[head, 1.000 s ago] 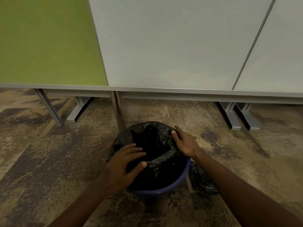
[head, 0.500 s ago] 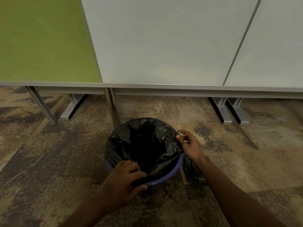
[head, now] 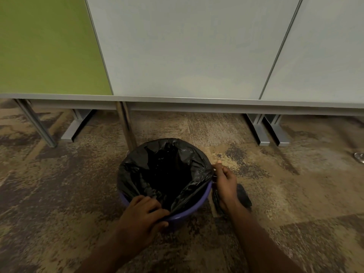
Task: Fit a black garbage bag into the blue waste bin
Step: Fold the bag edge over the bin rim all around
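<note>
The blue waste bin [head: 194, 208] stands on the carpet in front of me, only its near rim showing bare. A black garbage bag [head: 165, 170] sits inside it, its mouth folded over the far and left rim and sagging inward at the near right. My left hand [head: 142, 214] pinches the bag's edge at the near rim. My right hand [head: 225, 183] grips the bag's edge at the right rim. Loose black plastic [head: 243, 196] lies on the floor beside the bin, partly hidden by my right wrist.
A desk edge [head: 177, 100] with grey and green partition panels runs across just beyond the bin. A chrome leg [head: 126, 125] stands right behind the bin; metal feet [head: 269, 131] sit to the right. Patterned carpet surrounds the bin.
My left hand slid from inside the bag mouth back to the near rim and closed on the edge. My right hand moved around to the right rim and gripped the bag. The bag spread wider.
</note>
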`<state>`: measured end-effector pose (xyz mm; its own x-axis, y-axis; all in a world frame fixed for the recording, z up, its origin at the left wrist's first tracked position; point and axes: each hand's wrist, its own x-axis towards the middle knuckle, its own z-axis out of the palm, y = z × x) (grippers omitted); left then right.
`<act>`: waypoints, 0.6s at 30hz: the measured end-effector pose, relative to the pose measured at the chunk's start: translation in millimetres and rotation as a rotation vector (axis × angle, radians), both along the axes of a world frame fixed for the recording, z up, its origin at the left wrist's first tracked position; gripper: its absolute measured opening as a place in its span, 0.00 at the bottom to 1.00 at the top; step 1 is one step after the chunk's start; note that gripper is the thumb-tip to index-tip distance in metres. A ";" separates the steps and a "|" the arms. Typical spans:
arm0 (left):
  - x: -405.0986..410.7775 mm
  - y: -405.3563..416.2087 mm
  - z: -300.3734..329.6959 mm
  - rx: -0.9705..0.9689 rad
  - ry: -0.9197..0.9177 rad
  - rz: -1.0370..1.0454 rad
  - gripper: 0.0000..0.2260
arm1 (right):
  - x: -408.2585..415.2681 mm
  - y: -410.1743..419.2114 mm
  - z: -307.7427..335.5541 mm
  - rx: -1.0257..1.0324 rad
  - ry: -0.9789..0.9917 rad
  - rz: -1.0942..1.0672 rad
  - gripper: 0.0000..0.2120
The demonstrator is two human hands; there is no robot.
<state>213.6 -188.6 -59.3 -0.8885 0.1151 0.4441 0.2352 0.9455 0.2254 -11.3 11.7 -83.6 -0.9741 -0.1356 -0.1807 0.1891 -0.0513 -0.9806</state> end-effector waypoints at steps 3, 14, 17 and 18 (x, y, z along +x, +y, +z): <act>0.5 7.6 9.0 -0.013 -0.033 0.070 0.20 | 5.3 -0.7 0.8 -0.016 0.006 -0.016 0.08; -45.8 80.1 48.4 -0.046 -0.311 0.182 0.21 | 11.0 -1.1 -7.3 -0.080 -0.048 -0.120 0.10; -52.5 92.3 47.8 -0.044 -0.309 0.226 0.18 | 10.4 1.9 -8.2 -0.137 -0.130 -0.112 0.07; -53.8 95.1 49.7 -0.044 -0.311 0.239 0.17 | 10.3 3.3 -6.9 -0.160 -0.160 -0.119 0.05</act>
<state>159.9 -93.5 -9.6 -0.9839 -0.0989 0.1487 -0.0664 0.9755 0.2096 -1.0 14.9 -90.6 -0.9458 -0.0613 -0.3190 0.3243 -0.2346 -0.9164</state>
